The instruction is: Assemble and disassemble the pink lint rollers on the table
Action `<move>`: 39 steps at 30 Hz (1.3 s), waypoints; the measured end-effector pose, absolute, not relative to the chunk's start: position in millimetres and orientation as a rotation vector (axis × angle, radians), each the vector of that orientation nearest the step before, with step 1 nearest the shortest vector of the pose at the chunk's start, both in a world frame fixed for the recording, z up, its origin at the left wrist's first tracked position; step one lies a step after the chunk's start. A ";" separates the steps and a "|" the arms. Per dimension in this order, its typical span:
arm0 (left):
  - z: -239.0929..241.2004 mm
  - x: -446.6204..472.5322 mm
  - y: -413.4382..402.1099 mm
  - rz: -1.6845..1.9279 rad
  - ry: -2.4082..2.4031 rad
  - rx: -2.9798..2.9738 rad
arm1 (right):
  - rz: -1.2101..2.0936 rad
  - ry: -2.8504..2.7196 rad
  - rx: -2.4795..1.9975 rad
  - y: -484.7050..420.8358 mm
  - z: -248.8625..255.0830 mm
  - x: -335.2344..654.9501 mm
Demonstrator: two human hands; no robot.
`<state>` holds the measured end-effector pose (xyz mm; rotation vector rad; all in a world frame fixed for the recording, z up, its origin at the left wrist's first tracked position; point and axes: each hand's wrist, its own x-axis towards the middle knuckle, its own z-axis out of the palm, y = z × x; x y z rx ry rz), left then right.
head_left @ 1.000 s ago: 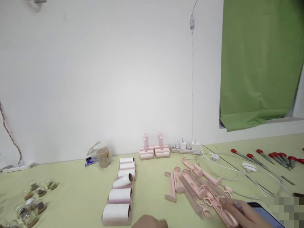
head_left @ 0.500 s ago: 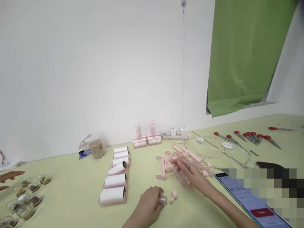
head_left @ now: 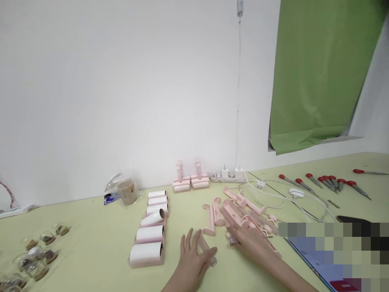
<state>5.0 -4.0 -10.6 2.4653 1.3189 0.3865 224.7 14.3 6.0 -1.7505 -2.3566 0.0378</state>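
Note:
My left hand (head_left: 192, 261) holds a clear plastic tube (head_left: 204, 242) low over the table, thumb across it and the other fingers spread. To its right, my right hand (head_left: 249, 245) is palm down at the near edge of a heap of pink plastic parts. Its fingers are closed around a small, partly see-through pinkish piece (head_left: 231, 239), mostly hidden. Pink roller frames (head_left: 209, 221) lie just beyond my hands. On the left stands a row of white paper rolls (head_left: 146, 254) in pinkish cases; one roll sits tilted.
Finished-looking pink roller sets (head_left: 181, 184) stand by the wall beside a power strip (head_left: 227, 178). White cables (head_left: 284, 194) and several red-ended tools (head_left: 326, 182) lie right. A phone (head_left: 316, 259) is near right. Small clear domes (head_left: 38, 269) and a bagged cup (head_left: 127, 192) are left.
My right hand has come down toward me onto the small piece. The pink handle-like piece between my hands no longer shows there. My left fingers have spread and turned the tube. Another person's hand left view.

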 end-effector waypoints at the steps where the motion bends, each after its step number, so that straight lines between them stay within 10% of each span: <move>1: -15.6 5.9 -2.1 0.379 1.373 2.376 | 0.062 -2.333 -1.743 15.0 10.4 226.9; 20: -44.4 87.3 103.3 0.794 1.343 1.942 | 0.135 -1.972 -1.944 231.3 69.1 152.1; 32: 1.0 10.9 33.0 1.301 1.332 1.792 | 0.130 -1.988 -1.629 133.9 92.4 171.7; 39: -9.3 -9.1 -10.4 0.972 1.148 1.661 | 0.404 -2.130 -1.434 8.9 33.6 161.1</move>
